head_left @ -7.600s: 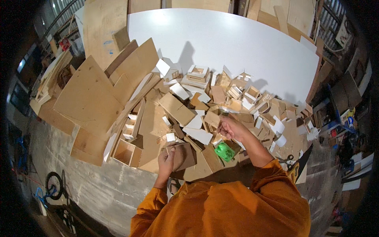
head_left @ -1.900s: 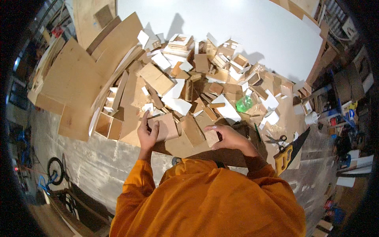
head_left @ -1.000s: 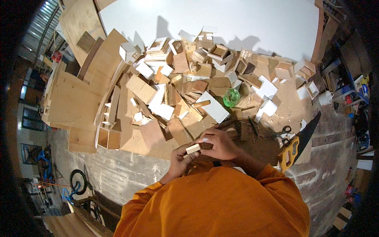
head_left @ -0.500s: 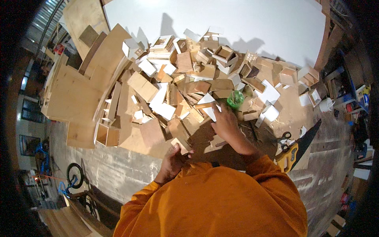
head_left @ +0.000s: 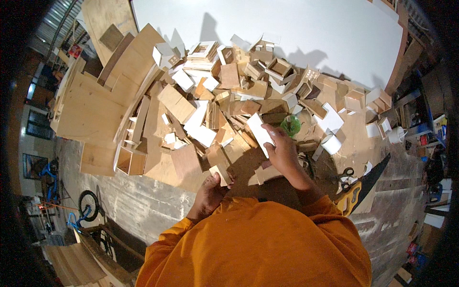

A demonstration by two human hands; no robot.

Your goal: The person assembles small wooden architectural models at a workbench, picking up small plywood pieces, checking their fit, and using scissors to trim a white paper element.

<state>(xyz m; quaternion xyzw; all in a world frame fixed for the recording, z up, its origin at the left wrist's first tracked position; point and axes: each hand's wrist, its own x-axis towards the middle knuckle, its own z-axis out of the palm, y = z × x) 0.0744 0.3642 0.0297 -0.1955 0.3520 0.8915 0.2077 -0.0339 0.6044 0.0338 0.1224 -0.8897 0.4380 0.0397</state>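
The left hand [head_left: 209, 195] is held low, close to the person's body, at the near edge of the tabletop [head_left: 154, 165]. Its thumb and fingers grip a small wood block [head_left: 220, 175], raised in a tilted position. The right hand [head_left: 285, 152] reaches further forward and to the right, its forearm angled up and inward from the sleeve. Its thumb and index finger are spread along the right edge of a white panel [head_left: 258, 133] and grip it; the panel is tilted, its long side running away from the person.

A green bottle [head_left: 290, 125] is located just beyond the right hand's knuckles. A white cylinder [head_left: 331, 143] lies to the right of the bottle. Wood offcuts [head_left: 217, 155] crowd the area ahead of the left hand. A brown panel [head_left: 186, 160] lies flat to their left. Scissors [head_left: 345, 174] and a saw [head_left: 350, 197] with a yellow handle occupy the right side, near the right forearm. Large boards [head_left: 91, 105] bound the left side; a white sheet [head_left: 287, 26] bounds the far side.
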